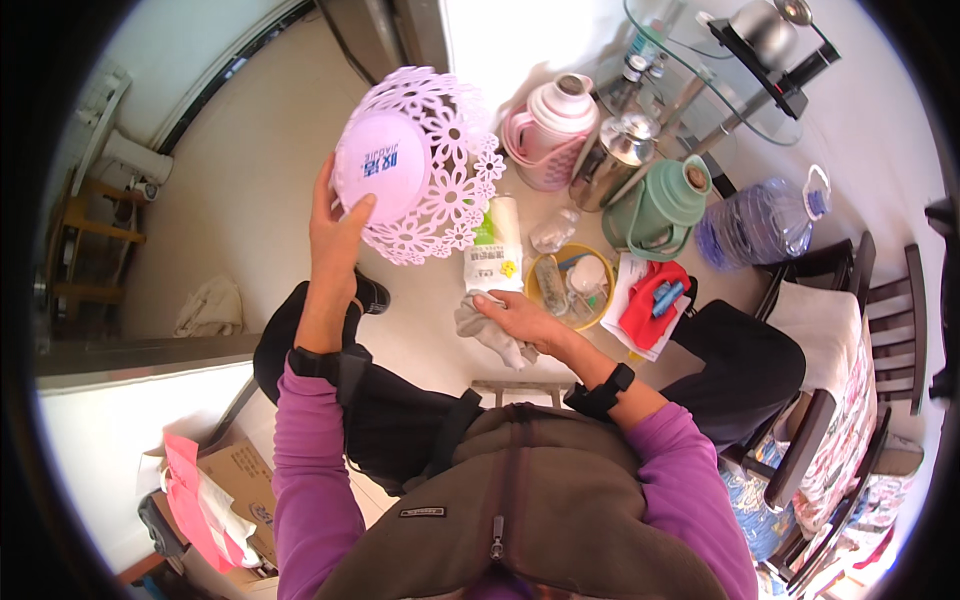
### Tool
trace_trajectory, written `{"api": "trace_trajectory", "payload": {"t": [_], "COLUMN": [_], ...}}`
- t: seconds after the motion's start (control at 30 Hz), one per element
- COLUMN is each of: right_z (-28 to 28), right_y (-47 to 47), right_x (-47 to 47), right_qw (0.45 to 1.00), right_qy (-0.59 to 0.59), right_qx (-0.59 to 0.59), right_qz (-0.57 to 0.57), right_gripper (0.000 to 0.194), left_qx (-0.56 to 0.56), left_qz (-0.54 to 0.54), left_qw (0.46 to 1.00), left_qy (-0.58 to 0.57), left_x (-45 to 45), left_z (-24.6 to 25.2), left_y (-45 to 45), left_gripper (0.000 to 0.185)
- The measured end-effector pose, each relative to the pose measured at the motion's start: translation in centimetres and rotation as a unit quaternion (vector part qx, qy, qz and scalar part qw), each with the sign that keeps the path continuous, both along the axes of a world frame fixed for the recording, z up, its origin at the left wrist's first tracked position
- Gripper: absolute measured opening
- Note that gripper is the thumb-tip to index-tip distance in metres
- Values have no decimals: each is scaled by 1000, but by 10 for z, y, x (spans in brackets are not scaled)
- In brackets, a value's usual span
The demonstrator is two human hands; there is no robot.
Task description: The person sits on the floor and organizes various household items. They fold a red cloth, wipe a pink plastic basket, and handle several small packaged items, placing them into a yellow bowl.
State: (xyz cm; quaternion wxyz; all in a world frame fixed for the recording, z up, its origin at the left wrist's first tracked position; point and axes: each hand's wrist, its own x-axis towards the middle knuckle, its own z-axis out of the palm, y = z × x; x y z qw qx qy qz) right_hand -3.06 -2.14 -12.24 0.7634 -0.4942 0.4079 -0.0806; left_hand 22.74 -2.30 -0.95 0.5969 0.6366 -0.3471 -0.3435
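Observation:
In my left hand (334, 221) I grip a pale purple plastic basket (384, 161) with a cut-out flower pattern. It is tipped so that its solid round base, which bears printed writing, faces me. My thumb lies on that base. A crumpled greyish cloth (491, 330) is bunched in my right hand (517, 319). Just past the cloth lies a white and green pack of paper cups (493, 266). Beside my right hand a yellow round basin (534, 294) holds a clear bag of something greenish, a white round item and other small things.
Beyond stand a pink thermos flask (551, 135), a steel pot (611, 165), a green thermos flask (656, 210) and a large water bottle (754, 225). A red cloth (646, 307) lies on paper. A glass shelf (697, 75) bears a kettle (761, 30). At right is a wooden chair (817, 420).

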Motion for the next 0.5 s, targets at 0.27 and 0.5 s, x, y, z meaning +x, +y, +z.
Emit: {"api": "trace_trajectory", "payload": {"t": [0.27, 0.5], "right_z": [-21, -74], "right_y": [-1, 19], "right_x": [-24, -36], "right_qw": [974, 988], "right_qy": [-88, 37], "right_qx": [202, 134], "right_qz": [-62, -62], "right_gripper": [64, 44], "left_qx": [189, 352], "left_qz": [-138, -273], "left_qw": [968, 888], "left_qy": [90, 111], "left_x": [8, 15], "left_z": [-47, -91], "left_y": [0, 29], "left_gripper": [82, 88]}}
